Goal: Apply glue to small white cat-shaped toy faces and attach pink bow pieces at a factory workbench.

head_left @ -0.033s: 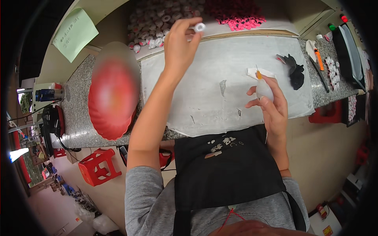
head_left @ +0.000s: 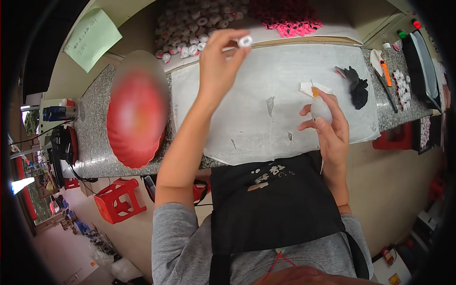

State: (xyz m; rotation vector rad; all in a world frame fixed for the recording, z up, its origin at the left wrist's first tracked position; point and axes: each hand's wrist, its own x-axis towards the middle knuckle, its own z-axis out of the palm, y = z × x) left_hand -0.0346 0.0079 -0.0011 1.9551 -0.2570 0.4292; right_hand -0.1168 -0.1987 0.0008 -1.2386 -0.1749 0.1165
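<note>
Left hand (head_left: pixel 219 64) and the white ring (head_left: pixel 245 42) in it sit a little nearer the body than in the earlier frame, having moved away from the heap of white pieces (head_left: pixel 202 21) behind. Right hand (head_left: pixel 332 121) and the squeeze bottle (head_left: pixel 321 110) hardly differ from before; their slight shift matches that of the whole view. As I judge it, the ring is being drawn off from the heap toward the working area, while the bottle is held ready. Ring and bottle remain well apart.

Pinched between thumb and forefinger, the ring hangs over the far edge of the white sheet (head_left: pixel 237 109), at the fingertips. Its round hole faces roughly up toward the camera; it is too small and blurred to tell how deep it is, or whether it has a longer axis.

On the other side, the right fingers and thumb close around the bottle's rounded body, above the right part of the sheet. Its long axis runs from the palm to the thin needle (head_left: pixel 311 82), with the orange nozzle (head_left: pixel 314 91) between. That tip points away from the body, leaning slightly left. Just behind the nozzle lies a white scrap (head_left: pixel 306 87), and farther right a crumpled black thing (head_left: pixel 358 90) rests on the sheet.
</note>
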